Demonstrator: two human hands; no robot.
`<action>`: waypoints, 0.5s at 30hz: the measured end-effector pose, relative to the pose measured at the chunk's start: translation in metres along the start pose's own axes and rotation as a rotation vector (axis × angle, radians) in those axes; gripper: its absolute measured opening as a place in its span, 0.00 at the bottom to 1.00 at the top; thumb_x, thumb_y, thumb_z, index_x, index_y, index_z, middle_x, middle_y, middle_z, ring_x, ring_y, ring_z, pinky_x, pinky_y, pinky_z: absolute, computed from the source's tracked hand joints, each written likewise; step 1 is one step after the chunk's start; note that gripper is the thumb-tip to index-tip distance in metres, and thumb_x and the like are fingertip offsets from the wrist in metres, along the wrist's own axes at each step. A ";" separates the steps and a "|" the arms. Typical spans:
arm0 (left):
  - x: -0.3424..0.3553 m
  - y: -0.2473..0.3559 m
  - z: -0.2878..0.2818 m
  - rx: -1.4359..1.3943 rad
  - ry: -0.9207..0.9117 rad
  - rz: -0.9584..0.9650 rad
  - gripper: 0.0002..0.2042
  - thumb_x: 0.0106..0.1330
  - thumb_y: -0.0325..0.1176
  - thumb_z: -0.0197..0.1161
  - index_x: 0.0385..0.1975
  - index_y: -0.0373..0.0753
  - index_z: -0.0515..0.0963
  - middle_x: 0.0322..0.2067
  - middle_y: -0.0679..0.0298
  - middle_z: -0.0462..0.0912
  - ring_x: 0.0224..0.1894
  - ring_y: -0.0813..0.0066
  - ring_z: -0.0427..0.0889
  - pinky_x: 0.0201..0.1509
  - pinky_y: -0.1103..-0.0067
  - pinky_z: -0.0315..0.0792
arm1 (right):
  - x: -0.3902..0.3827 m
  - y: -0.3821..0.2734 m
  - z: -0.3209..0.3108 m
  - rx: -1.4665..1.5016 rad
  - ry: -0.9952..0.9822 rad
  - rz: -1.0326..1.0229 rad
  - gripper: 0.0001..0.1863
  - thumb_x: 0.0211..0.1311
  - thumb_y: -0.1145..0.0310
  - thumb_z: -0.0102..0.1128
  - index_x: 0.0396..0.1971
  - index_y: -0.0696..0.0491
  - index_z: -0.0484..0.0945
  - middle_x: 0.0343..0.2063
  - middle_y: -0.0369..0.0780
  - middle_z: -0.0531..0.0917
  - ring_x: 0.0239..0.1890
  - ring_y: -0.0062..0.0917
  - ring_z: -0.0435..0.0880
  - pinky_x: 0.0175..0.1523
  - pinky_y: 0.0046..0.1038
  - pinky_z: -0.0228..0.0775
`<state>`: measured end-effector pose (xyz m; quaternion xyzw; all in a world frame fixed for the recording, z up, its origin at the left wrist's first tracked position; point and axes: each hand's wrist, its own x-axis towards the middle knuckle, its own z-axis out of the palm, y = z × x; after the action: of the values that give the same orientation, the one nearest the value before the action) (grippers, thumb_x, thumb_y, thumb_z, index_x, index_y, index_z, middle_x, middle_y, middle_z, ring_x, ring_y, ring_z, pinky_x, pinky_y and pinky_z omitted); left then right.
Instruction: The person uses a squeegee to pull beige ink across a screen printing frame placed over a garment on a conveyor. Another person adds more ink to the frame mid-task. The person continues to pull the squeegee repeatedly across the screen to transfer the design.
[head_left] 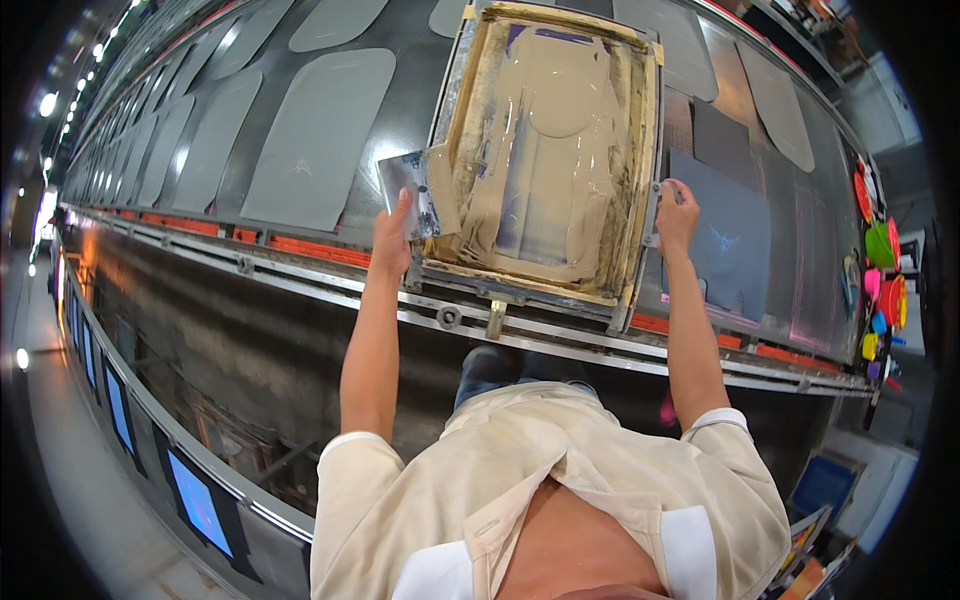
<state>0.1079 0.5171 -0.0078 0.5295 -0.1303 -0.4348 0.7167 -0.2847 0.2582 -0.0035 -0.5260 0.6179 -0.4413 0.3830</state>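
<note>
A screen-printing frame point(652, 130) lies on the long dark table in front of me, its mesh smeared with thick beige ink point(575, 110). At its left side my left hand point(393, 235) is closed on a squeegee point(402, 185), a flat metal-faced blade caked with ink along the edge toward the mesh. The thumb lies over the squeegee's face, and its inked edge overlaps the frame's left rim. My right hand point(678, 212) is closed round a metal piece on the frame's right side, fingers bent; the inner fingers are partly hidden.
Grey rounded panels point(320, 135) lie in rows along the table to the left. A dark sheet with a light line mark point(722, 235) lies right of the frame. A metal rail point(450, 316) runs along the near edge. Colourful tubs point(882, 245) stand at the far right.
</note>
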 end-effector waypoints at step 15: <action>-0.062 -0.023 0.122 1.698 0.162 0.379 0.13 0.61 0.39 0.67 0.30 0.33 0.80 0.32 0.48 0.85 0.36 0.44 0.86 0.40 0.54 0.79 | 0.011 0.011 0.005 -0.221 0.075 -0.015 0.19 0.56 0.56 0.65 0.45 0.50 0.86 0.26 0.41 0.85 0.31 0.29 0.83 0.42 0.33 0.73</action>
<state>-0.0187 0.4840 0.0381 0.8831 -0.4448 -0.0253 0.1471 -0.2856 0.2468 -0.0153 -0.5529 0.6727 -0.3927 0.2958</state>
